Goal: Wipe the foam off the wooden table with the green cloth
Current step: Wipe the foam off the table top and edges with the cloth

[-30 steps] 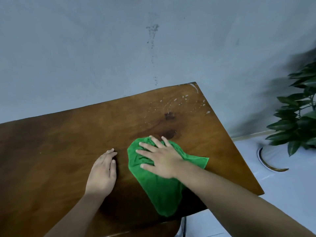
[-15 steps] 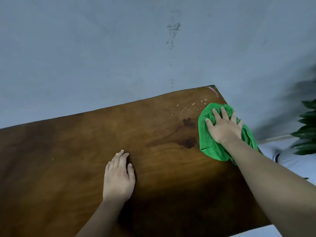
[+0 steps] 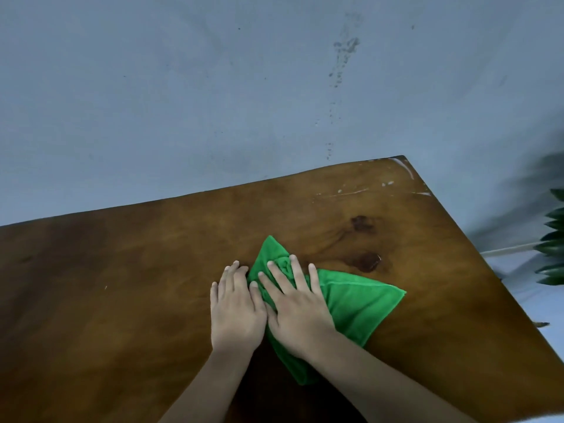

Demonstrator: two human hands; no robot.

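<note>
The right hand (image 3: 297, 312) lies flat, fingers spread, palm pressing the cloth (image 3: 351, 303) onto the table (image 3: 122, 285) without gripping it. Just beside it, touching, the left hand (image 3: 236, 312) lies flat on bare wood, fingers together, holding nothing. The crumpled cloth sits near the table's middle. Thin foam (image 3: 351, 192) streaks remain by the far right corner, well apart from it. Plant leaves (image 3: 554, 239) show at right.

Both forearms are reaching forward from the lower edge of the view and converging. The left hand (image 3: 236, 312) is lying palm down, fingers together and pointing away. The right hand (image 3: 294, 309) is lying flat just beside it, fingers spread, its thumb side touching the left hand's edge.
</note>
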